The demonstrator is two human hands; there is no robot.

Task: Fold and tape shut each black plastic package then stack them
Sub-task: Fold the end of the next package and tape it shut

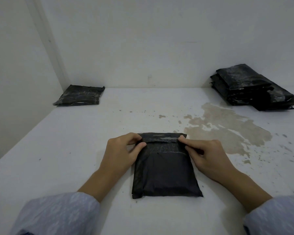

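Note:
A black plastic package [165,175] lies flat on the white table [75,150], close in front of me. Its top flap [161,138] is folded toward me, with a shiny strip along it. My left hand [124,153] pinches the flap's left end between thumb and fingers. My right hand [209,156] pinches the right end the same way. A thin pile of black packages [80,96] sits at the far left corner. A taller, slanting stack of black packages [255,89] stands at the far right against the wall.
A large brownish stain [227,126] spreads over the table right of centre, with small spots around it. White walls close the table at the back and on the left. My light blue sleeves [58,214] show at the bottom.

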